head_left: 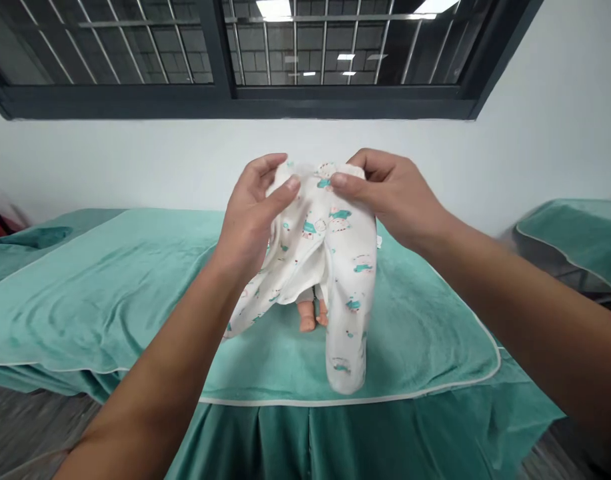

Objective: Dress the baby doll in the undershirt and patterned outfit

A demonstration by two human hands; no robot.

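Note:
A pair of white footed baby pants (353,267) with a small teal and pink print hangs in front of me by its waistband. My left hand (258,207) pinches one side of the waistband, thumb in front and fingers behind. The opposite side is gripped the same way by my right hand (390,190). One leg dangles straight down; the other slants off to the left. Behind the pants lies a doll, of which only the small feet (307,317) and a bit of white clothing show. The rest of the doll is hidden by the cloth.
A teal blanket with pale piping (110,287) covers the bed under the doll. Its front edge (335,403) overhangs a darker teal skirt. A barred window (345,93) sits in the white wall behind. Another teal-covered piece (580,233) stands at right.

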